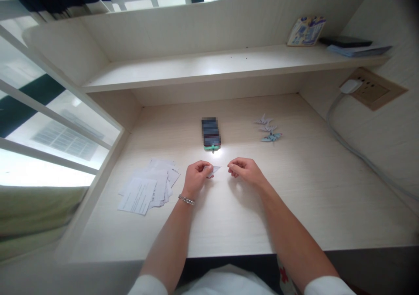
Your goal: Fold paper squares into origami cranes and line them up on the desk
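My left hand (197, 176), with a chain bracelet at the wrist, pinches a small folded piece of white paper (216, 169) between thumb and fingers. The paper's pointed tip sticks out to the right, and the rest is covered by the fingers. Just right of that tip is my right hand (244, 169), its fingers curled in against the thumb and apart from the paper. Nothing shows between its fingertips. Beyond both hands lies a phone (211, 132) with a blurred screen and a green piece at its near end.
Loose sheets of printed paper (139, 194) lie in an overlapping pile at the left. Several folded paper cranes (271, 137) rest at the back right. A shelf (183, 70) overhangs the desk's back, carrying a colourful packet (306, 31). A charger cable (360, 155) hangs along the right wall.
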Available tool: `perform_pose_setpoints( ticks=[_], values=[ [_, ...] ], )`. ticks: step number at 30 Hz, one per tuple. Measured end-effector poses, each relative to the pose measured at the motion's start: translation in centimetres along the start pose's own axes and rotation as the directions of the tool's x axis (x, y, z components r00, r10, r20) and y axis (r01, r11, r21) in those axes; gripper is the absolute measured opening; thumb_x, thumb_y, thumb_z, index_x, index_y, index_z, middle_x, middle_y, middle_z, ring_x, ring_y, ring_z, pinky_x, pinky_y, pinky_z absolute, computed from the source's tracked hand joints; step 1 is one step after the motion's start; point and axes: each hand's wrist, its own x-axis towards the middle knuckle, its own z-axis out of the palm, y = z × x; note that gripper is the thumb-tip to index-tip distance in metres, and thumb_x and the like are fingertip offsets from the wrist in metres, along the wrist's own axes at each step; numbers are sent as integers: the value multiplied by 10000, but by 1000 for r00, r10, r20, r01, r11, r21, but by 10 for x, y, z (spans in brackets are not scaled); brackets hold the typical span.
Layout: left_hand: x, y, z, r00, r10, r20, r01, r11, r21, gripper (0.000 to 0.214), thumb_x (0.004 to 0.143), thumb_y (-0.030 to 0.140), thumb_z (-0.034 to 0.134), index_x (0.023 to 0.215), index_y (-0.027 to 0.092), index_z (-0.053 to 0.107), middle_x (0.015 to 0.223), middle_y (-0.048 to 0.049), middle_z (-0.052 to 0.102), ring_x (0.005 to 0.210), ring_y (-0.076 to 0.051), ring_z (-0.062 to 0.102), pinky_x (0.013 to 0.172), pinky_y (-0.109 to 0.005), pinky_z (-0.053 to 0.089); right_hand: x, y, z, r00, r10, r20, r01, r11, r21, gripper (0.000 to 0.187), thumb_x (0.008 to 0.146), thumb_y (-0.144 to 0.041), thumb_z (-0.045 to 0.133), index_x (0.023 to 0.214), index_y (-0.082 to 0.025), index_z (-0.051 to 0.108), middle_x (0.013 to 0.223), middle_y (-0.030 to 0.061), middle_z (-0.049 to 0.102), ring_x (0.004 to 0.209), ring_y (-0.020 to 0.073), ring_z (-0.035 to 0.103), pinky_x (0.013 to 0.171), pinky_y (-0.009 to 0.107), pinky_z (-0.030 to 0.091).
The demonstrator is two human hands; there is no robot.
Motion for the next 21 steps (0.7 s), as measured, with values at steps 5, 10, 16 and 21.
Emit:
perform_pose_setpoints(
  ticks=[5, 10, 16, 21],
  values=[
    [-5, 0, 16, 997, -14, 70, 15, 1000, -17, 208, 692, 324, 662, 747, 124, 637, 669, -38, 637, 596, -140, 604, 576, -259, 490, 3, 0, 20, 998, -30, 52, 24, 992, 123, 220, 729, -377, 612, 763, -160, 623, 672, 26, 634, 591, 139, 573, 569, 265, 462],
    [-9, 4, 18, 989, 78, 129, -107, 967, 230, 197, 737, 318, 584, 688, 141, 655, 679, -36, 641, 627, -130, 557, 568, -225, 430, 4, 4, 22, 998, -5, 60, -3, 992, 129, 195, 726, -356, 607, 730, -161, 606, 584, -4, 582, 545, 126, 535, 539, 252, 429],
    [-10, 2, 16, 975, 72, 210, -135, 942, 306, 168, 727, 251, 537, 678, 149, 662, 642, -20, 631, 588, -123, 538, 538, -217, 396, 4, 4, 16, 993, 31, 114, -41, 996, 85, 155, 703, -308, 614, 694, -153, 615, 577, -2, 579, 536, 119, 512, 526, 246, 410],
    [-10, 3, 11, 970, 22, 242, -101, 943, 317, 154, 694, 202, 517, 674, 153, 662, 561, -4, 597, 529, -115, 521, 507, -215, 378, 5, 2, 8, 996, 65, 63, -76, 980, 186, 187, 669, -330, 654, 672, -146, 616, 548, -12, 562, 504, 107, 491, 507, 244, 396]
  ],
)
